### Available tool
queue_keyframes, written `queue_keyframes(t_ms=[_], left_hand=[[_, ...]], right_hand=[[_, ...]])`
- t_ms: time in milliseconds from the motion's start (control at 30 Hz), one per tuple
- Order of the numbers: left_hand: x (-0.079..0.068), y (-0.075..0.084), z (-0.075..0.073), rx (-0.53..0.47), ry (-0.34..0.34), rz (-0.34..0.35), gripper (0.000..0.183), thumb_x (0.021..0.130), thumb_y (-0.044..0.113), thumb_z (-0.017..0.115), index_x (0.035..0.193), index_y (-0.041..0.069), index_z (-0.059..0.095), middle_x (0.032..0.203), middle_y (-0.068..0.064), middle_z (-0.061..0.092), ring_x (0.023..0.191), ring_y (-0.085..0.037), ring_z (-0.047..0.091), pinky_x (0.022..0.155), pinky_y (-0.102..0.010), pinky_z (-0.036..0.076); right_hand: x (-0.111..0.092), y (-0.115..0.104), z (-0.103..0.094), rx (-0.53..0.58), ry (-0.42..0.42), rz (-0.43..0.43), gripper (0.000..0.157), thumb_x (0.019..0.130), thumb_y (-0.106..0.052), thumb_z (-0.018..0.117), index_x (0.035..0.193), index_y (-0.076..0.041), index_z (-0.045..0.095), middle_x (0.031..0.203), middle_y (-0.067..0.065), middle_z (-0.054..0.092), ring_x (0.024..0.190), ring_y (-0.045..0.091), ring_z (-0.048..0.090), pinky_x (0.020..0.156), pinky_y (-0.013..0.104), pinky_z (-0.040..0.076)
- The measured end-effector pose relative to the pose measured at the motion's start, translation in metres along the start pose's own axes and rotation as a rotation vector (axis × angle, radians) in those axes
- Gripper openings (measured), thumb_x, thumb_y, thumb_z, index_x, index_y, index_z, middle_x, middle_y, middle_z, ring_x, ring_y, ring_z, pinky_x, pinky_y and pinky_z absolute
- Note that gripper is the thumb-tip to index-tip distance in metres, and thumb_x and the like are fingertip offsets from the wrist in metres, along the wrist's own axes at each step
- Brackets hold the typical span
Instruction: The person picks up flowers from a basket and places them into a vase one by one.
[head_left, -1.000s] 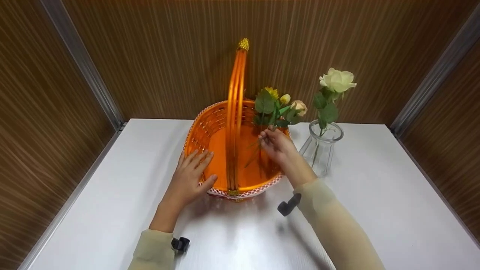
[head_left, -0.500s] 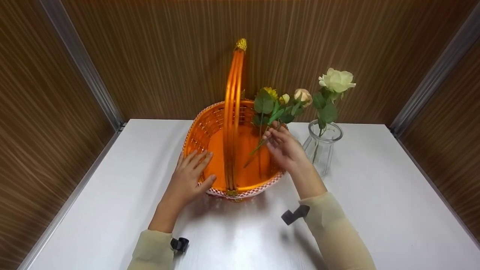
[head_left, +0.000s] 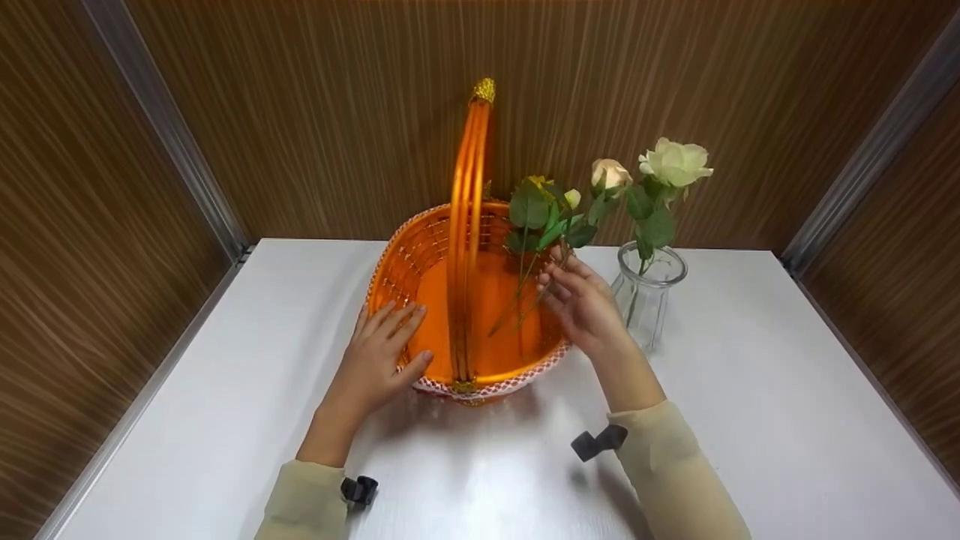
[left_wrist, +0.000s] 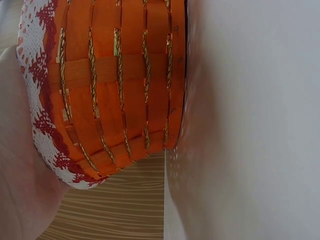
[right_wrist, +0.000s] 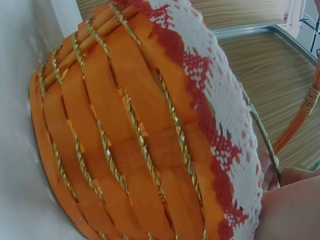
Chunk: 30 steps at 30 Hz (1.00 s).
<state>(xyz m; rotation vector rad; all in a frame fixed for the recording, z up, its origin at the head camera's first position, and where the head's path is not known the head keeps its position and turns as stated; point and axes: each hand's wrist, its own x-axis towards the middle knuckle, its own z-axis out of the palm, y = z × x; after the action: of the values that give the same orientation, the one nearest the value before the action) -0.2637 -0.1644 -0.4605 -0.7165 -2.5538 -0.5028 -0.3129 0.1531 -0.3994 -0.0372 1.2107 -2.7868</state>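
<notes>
An orange woven basket (head_left: 431,281) with a tall handle (head_left: 466,202) and red-and-white lace trim stands on the table. My left hand (head_left: 375,364) rests on its left front rim, fingers spread; in the left wrist view the palm (left_wrist: 25,175) lies against the lace. Over the right side of the basket, my right hand (head_left: 589,304) pinches the stem of a pale peach rose (head_left: 611,174). The right wrist view shows that green stem (right_wrist: 260,122) between the fingertips. A yellow flower (head_left: 538,182) and a cream bud (head_left: 573,198) lean in the basket beside it.
A clear glass vase (head_left: 651,300) holding a white rose (head_left: 676,162) stands right of the basket, close to my right hand. Behind the white table (head_left: 750,360) rises a brown wood-grain panel (head_left: 330,112), with similar panels on both sides.
My right hand has moved a little right, and the peach rose has risen up and right toward the white rose. My left hand stays at the rim.
</notes>
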Motion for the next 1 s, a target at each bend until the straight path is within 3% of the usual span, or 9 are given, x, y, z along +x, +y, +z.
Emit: queue_keyframes(t_ms=[200, 433, 767, 1000], left_hand=[[-0.001, 0.001, -0.001, 0.0, -0.02, 0.0, 0.064, 0.098, 0.051, 0.049, 0.152, 0.019, 0.044, 0.153, -0.007, 0.048, 0.143, -0.037, 0.038, 0.119, -0.064, 0.013], [-0.005, 0.0, -0.003, -0.005, -0.005, 0.015, 0.063, 0.097, 0.049, 0.051, 0.151, 0.017, 0.046, 0.151, -0.008, 0.05, 0.142, -0.039, 0.038, 0.118, -0.066, 0.013], [-0.006, -0.003, -0.004, -0.016, -0.018, -0.005, 0.064, 0.096, 0.05, 0.051, 0.151, 0.019, 0.045, 0.15, -0.007, 0.05, 0.142, -0.039, 0.038, 0.119, -0.064, 0.012], [-0.005, -0.004, -0.003, -0.014, -0.017, 0.003, 0.064, 0.096, 0.051, 0.051, 0.151, 0.018, 0.046, 0.15, -0.007, 0.051, 0.141, -0.041, 0.039, 0.119, -0.065, 0.013]], right_hand=[[-0.009, -0.003, -0.01, -0.086, 0.006, -0.093, 0.032, 0.099, 0.004, 0.053, 0.131, 0.005, 0.053, 0.095, 0.009, 0.066, 0.084, 0.017, 0.067, 0.084, 0.029, 0.057], [-0.016, -0.003, -0.02, -0.176, 0.023, -0.105, 0.03, 0.097, 0.003, 0.058, 0.127, 0.004, 0.058, 0.095, 0.009, 0.068, 0.086, 0.018, 0.069, 0.085, 0.03, 0.058], [-0.019, 0.0, -0.015, -0.238, 0.018, -0.16, 0.043, 0.096, 0.009, 0.053, 0.137, 0.002, 0.045, 0.094, 0.005, 0.066, 0.081, 0.016, 0.07, 0.08, 0.03, 0.06], [-0.022, -0.005, -0.017, -0.285, 0.027, -0.19, 0.036, 0.097, 0.006, 0.054, 0.131, -0.001, 0.048, 0.094, 0.006, 0.065, 0.082, 0.017, 0.07, 0.082, 0.031, 0.06]])
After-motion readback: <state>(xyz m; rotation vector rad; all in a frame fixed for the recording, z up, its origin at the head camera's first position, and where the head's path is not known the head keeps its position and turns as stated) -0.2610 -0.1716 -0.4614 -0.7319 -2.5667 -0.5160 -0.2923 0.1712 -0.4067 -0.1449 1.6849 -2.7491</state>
